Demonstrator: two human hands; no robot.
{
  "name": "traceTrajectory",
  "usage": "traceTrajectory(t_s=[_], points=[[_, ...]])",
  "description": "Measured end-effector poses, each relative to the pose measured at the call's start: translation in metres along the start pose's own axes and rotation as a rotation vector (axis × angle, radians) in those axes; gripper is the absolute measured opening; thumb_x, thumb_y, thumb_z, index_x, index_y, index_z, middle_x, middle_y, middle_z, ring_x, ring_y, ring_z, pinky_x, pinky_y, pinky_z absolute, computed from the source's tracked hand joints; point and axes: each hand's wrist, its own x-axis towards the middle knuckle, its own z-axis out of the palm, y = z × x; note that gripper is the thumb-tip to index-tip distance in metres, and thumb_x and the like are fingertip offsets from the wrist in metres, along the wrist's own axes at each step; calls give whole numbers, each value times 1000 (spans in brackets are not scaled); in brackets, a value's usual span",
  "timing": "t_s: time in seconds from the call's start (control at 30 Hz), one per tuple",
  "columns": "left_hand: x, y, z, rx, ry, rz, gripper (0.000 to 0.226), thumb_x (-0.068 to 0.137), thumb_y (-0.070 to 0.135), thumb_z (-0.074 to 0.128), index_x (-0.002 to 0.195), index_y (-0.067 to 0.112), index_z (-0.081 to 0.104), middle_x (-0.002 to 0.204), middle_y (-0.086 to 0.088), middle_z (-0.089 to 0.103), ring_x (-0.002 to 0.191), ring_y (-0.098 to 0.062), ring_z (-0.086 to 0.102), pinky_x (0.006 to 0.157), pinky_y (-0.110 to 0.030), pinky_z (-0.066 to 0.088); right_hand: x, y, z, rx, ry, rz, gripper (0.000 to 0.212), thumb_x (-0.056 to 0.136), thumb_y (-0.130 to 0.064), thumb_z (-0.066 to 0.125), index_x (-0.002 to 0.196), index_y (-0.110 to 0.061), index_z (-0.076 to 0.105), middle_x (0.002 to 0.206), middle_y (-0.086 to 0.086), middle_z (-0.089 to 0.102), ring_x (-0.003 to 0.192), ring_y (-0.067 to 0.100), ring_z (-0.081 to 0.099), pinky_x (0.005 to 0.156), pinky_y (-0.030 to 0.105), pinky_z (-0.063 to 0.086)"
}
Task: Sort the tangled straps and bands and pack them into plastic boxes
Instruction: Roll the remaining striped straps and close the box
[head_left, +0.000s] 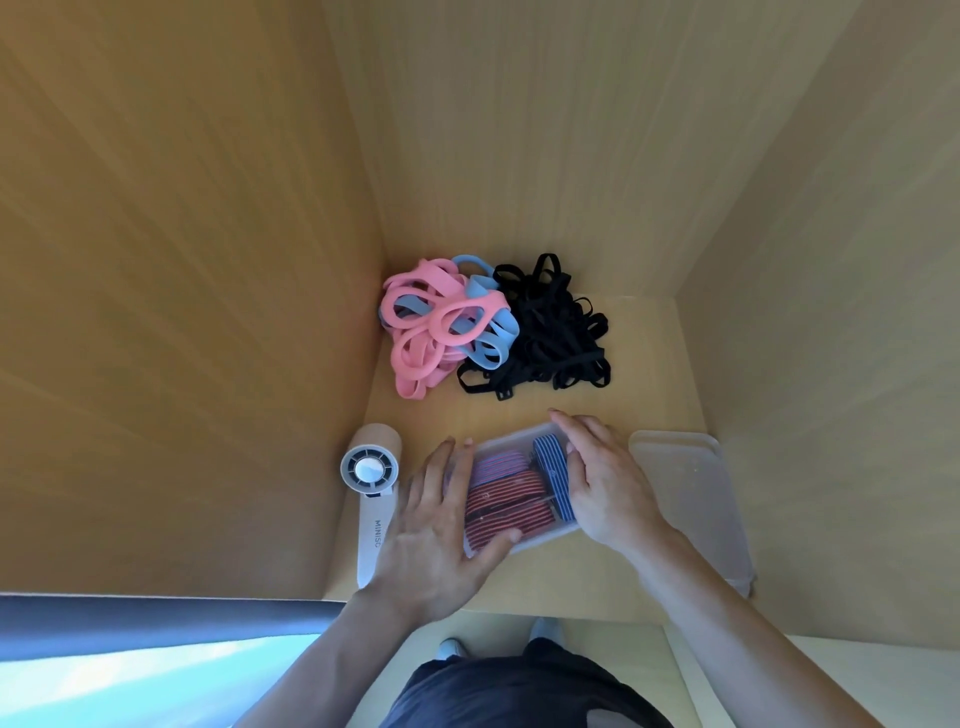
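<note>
Box (509, 437) of clear plastic lies on the near middle of the desk (644, 364), with no lid on and set slightly askew. One box is in use. Inside it are rolled striped bands (506, 501) packed side by side: three in red and blue fill the left and middle, and one blue band (553, 467) with pale stripes stands along the right wall.

Both hands are on the box. The left hand (436, 519) lies against the left wall, its fingers straight and a little spread and its thumb set across the near left corner. The right hand (605, 483) lies flat along the right wall, its fingers straight and close together, with the tips reaching past the far right corner.

Just right of the box, touching the right hand's outer edge or nearly so, lies one more clear plastic piece (691, 493); whether it is a lid or a second box cannot be told.

Far from the box, in the far left corner of the desk, sit two heaps that touch each other. The left one tangles pink bands (431, 332) with light blue bands (491, 332); the right one is black straps (550, 338). None can be counted.

One white hand fan (370, 467) lies left of the left hand.
</note>
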Motion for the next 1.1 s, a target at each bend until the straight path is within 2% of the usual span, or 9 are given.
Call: traceTrajectory(t_s=[0.1,0.17,0.3,0.37,0.47,0.57,0.67,0.83,1.1], points=[[8,15,0,204,-27,-25,110,79,95,24,162,23,11,160,-14,24,152,-34,15,122,-55,18,-3,-2,1,-38,-1,-7,52,104,-16,37,155,-23,33,139,-10,44,120,11,46,103,34,46],[12,17,0,251,-31,-18,113,79,95,24,161,18,17,162,-17,24,153,-37,12,122,-57,15,-5,-3,1,-53,19,-23,52,104,-14,38,155,-18,34,144,-5,44,124,13,44,107,34,44],[19,7,1,236,-51,69,115,78,95,27,162,18,12,169,-7,6,156,-27,-1,125,-53,11,-11,-5,4,-185,21,-1,55,104,-23,29,158,-12,27,158,2,34,142,18,32,120,34,30],[25,4,0,220,-54,133,114,78,93,32,162,19,11,170,-2,4,156,-23,-3,125,-52,13,-17,-7,4,-263,27,-14,62,102,-34,20,159,-10,22,163,4,27,148,21,26,123,38,25],[33,0,-4,193,-70,195,114,77,91,40,162,22,10,170,3,3,156,-18,-3,124,-50,17,-24,-9,2,-341,-26,-167,68,101,-43,23,162,-16,10,169,-1,11,156,19,7,127,45,10],[35,-1,-5,143,-63,211,114,75,87,48,161,21,14,169,5,8,156,-15,2,123,-46,22,-24,-8,-1,-390,-109,-228,68,102,-47,21,162,-18,13,170,-3,8,157,17,1,126,48,6],[35,1,-3,102,-28,208,113,73,83,54,160,19,21,167,5,19,155,-16,11,121,-43,28,-21,-9,-3,-385,-148,-211,70,100,-50,20,162,-16,17,169,-1,13,155,20,6,127,43,8],[35,3,-5,145,-11,215,110,72,83,51,158,19,28,159,2,32,147,-21,26,114,-42,37,-13,-15,-6,-334,-136,-203,71,97,-54,30,156,-15,30,156,-3,33,140,24,26,119,37,31],[40,7,-9,226,-67,204,111,69,89,43,157,25,22,154,6,29,142,-19,24,110,-39,37,-9,-11,-5,-374,-137,-240,70,97,-54,28,156,-17,27,158,0,32,142,23,25,122,38,19]])
